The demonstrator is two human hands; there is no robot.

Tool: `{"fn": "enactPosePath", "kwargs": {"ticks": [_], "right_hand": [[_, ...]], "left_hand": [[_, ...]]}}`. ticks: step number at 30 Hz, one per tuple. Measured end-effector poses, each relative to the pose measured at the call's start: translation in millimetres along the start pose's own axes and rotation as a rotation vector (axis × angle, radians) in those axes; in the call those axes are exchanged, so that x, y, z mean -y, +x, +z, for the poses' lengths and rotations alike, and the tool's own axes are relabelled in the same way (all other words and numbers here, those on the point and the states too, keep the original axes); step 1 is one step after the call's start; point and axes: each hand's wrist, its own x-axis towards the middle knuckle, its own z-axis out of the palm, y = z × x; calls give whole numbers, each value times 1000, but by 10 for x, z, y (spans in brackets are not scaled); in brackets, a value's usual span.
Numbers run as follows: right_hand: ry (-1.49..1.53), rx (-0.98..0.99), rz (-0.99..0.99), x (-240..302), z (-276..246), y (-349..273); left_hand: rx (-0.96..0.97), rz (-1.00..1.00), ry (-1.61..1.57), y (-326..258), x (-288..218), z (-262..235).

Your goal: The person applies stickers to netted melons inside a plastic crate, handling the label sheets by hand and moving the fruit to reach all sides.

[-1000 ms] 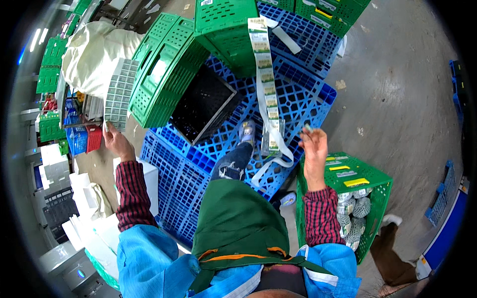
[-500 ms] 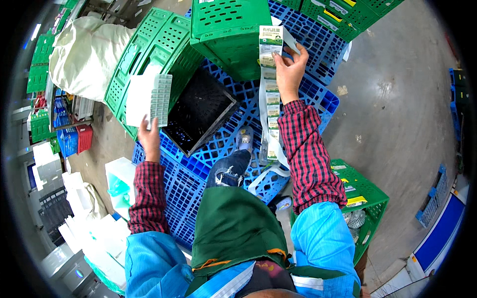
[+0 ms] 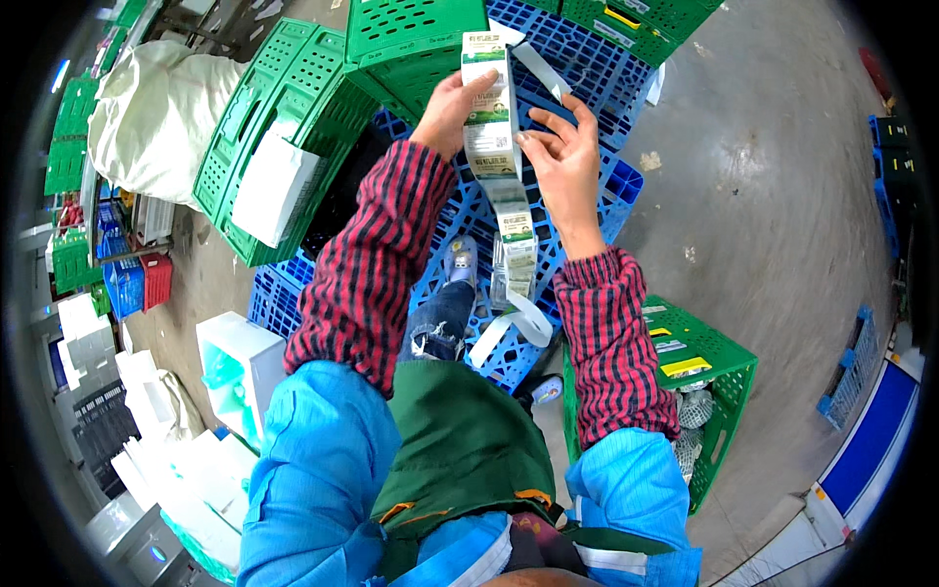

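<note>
Head view: left hand [image 3: 452, 106] newly joins right hand [image 3: 559, 157] on label strip [image 3: 494, 127].

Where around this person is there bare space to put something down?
The grey concrete floor right of the blue pallets lies bare up to the green crate. The left side is crowded: tilted green crates, a white sack and white boxes.

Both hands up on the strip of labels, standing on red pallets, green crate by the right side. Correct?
Not quite: the pallets are blue, not red, as the head view shows. The rest holds: left hand and right hand both hold the strip of labels, and a green crate sits by the right side.
</note>
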Motion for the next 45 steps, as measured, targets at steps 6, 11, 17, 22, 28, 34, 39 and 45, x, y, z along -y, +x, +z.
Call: {"fn": "enactPosePath", "kwargs": {"ticks": [6, 11, 17, 22, 28, 34, 39, 45], "right_hand": [[144, -322, 35, 120, -399, -378], [193, -270, 7, 471, -371, -518], [60, -191, 53, 461, -393, -677], [-282, -216, 9, 389, -399, -759], [-188, -272, 22, 369, -561, -908], [-394, -105, 10, 503, -968, -1235], [-169, -135, 19, 392, -1110, -1698], [-257, -161, 34, 457, -1509, -2498]], "left_hand": [[7, 147, 108, -402, -30, 533], [84, 113, 107, -1031, 353, 733], [100, 165, 144, -1366, 540, 835], [137, 165, 199, -1536, 621, 815], [176, 39, 118, -1784, 570, 821], [249, -47, 339, -1997, 770, 913], [260, -148, 336, -2412, 919, 986], [426, -327, 422, -2872, 1295, 1176]]}}
